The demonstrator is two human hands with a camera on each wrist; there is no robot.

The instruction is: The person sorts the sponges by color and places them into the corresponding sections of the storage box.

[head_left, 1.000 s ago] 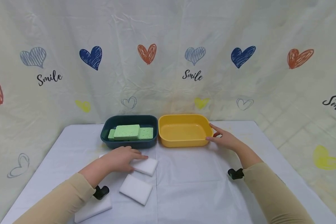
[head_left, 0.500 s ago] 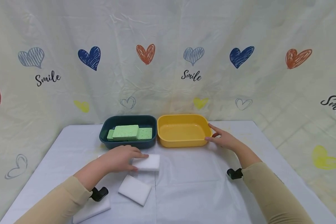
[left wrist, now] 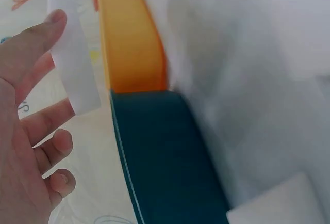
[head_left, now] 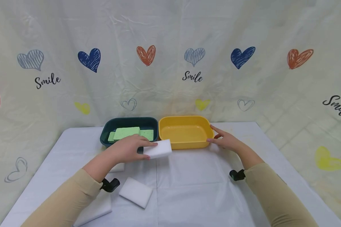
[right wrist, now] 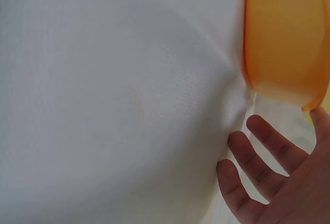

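Observation:
In the head view my left hand (head_left: pixel 130 148) pinches a white sponge block (head_left: pixel 160 149) between thumb and fingers, raised off the table. It overlaps the front corner of the yellow tray (head_left: pixel 188 145). The left wrist view shows the same sponge block (left wrist: pixel 77 64) edge-on, with the two lowest fingers free of it. My right hand (head_left: pixel 227 140) touches the yellow tray's right end with thumb and forefinger set apart. Its other fingers (right wrist: pixel 255 167) extend below the rim in the right wrist view. Left of the yellow tray stands a dark teal tray (head_left: pixel 128 119) holding several green sponges (head_left: pixel 127 132).
One white block (head_left: pixel 136 192) lies at the front middle of the table. Another white block (head_left: pixel 98 208) is partly under the left sleeve, and a further white block (head_left: pixel 117 167) shows behind the left wrist. A heart-printed sheet (head_left: pixel 170 85) hangs behind the trays.
My left hand has lifted the white sponge block from the table and carried it up and right, towards the yellow tray. The right hand stays at the yellow tray's end.

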